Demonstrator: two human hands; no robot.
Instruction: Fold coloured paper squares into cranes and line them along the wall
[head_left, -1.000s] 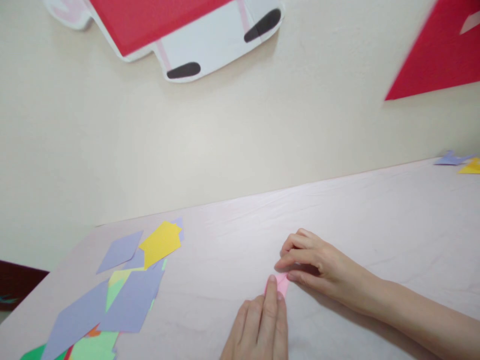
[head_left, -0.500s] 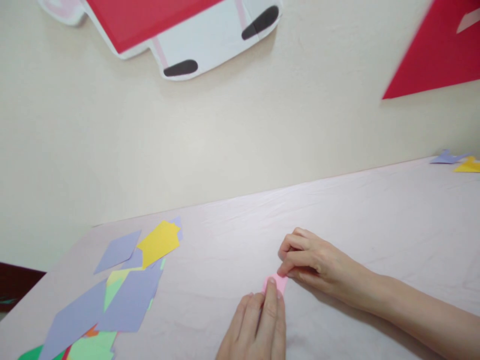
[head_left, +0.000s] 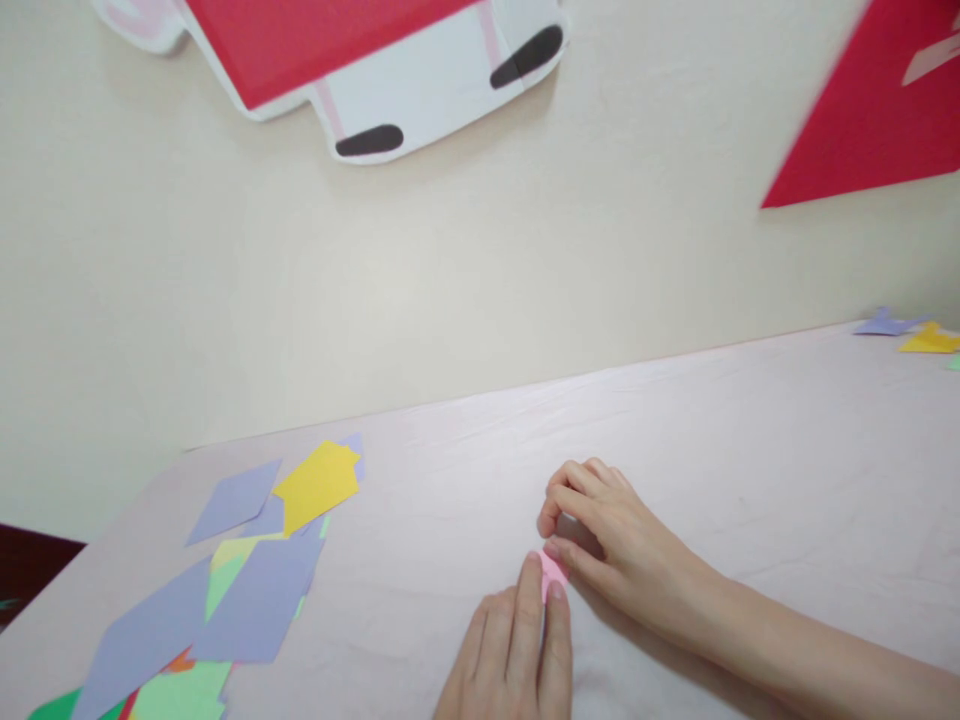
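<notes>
A small piece of pink paper (head_left: 553,572) lies on the pale table covering, partly hidden under fingers. My left hand (head_left: 514,645) rests flat with its fingers stretched out, and its fingertips press on the left and lower edges of the paper. From the right comes my right hand (head_left: 611,535). Its thumb tip touches the upper part of the pink paper, while the other fingers are bent and held above, with a gap between them and the thumb.
Overlapping lavender paper (head_left: 259,600), yellow paper (head_left: 319,488) and light green paper (head_left: 184,692) lie at the left. Cut pieces of lavender paper (head_left: 889,323) and yellow paper (head_left: 930,340) sit far right by the wall (head_left: 450,290). Red and white decorations hang on it.
My right thumb has shifted left over the paper, and the right fingers have lifted away from it. My left fingers have spread apart at the paper, showing a different part of it.
</notes>
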